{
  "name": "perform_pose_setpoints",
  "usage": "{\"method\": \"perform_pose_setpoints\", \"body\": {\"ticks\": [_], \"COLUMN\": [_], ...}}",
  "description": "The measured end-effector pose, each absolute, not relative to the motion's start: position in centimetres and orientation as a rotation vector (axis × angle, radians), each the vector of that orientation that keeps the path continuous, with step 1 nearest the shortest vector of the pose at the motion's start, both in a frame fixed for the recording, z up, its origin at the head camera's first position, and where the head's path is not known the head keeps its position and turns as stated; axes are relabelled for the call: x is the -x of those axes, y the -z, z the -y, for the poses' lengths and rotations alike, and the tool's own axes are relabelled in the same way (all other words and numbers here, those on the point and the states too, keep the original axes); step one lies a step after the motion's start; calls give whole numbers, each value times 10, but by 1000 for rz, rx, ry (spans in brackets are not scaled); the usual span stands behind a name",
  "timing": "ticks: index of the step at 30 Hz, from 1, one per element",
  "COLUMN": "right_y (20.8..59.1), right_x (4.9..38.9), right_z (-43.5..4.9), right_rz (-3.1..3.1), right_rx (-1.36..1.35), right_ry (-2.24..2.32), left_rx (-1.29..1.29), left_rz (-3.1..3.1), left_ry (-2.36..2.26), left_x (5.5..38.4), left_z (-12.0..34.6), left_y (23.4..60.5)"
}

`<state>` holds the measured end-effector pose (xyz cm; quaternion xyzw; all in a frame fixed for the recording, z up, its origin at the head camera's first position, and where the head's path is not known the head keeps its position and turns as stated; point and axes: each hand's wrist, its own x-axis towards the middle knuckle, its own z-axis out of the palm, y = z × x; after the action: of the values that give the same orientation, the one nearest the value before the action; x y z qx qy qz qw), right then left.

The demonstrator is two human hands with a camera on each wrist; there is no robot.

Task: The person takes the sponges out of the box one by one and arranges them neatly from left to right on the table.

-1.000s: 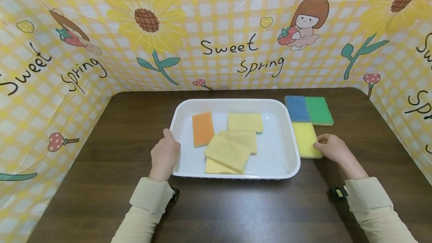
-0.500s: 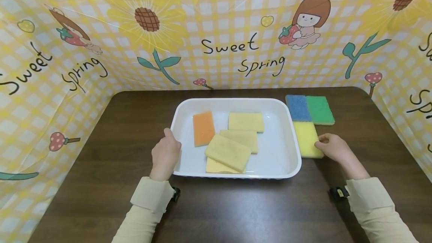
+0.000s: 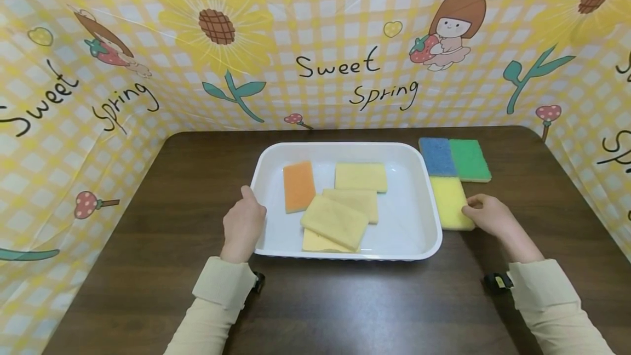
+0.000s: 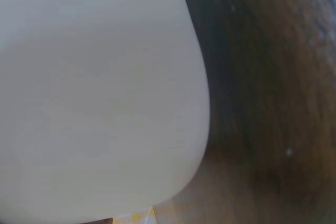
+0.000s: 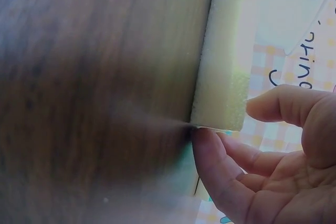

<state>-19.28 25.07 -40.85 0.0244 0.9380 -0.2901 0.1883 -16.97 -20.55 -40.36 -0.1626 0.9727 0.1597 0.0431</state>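
Observation:
A white rectangular tray [image 3: 401, 229] lies on the table, with my left hand [image 3: 243, 229] gripping its left rim, thumb upward. In the left wrist view the pale tray wall [image 4: 105, 114] fills most of the frame and hides the fingers. Just outside the tray's right wall is a bright yellow sponge [image 3: 449, 202]. My right hand [image 3: 489, 215] pinches its right edge, thumb at the top face and fingertips low on the side, as the right wrist view shows. Inside the tray are an orange sponge [image 3: 299, 186], a pale yellow sponge [image 3: 361, 177] and several overlapping pale yellow sponges [image 3: 335, 222].
Behind the bright yellow sponge lie a blue sponge [image 3: 437, 156] and a green sponge [image 3: 471, 159], side by side next to the tray's far right corner. A yellow checked cloth [image 3: 325, 26] stands round the back and sides of the dark wooden table [image 3: 355, 305].

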Motion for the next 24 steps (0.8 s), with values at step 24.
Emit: {"method": "perform_pose_setpoints", "body": {"ticks": [24], "right_y": [354], "right_x": [182], "right_z": [-179], "right_rz": [-2924], "right_rx": [9], "right_ry": [1080], "left_rx": [506], "left_rz": [-2963], "left_ry": [-489], "left_x": [170], "left_z": [205], "left_y": [403]}}
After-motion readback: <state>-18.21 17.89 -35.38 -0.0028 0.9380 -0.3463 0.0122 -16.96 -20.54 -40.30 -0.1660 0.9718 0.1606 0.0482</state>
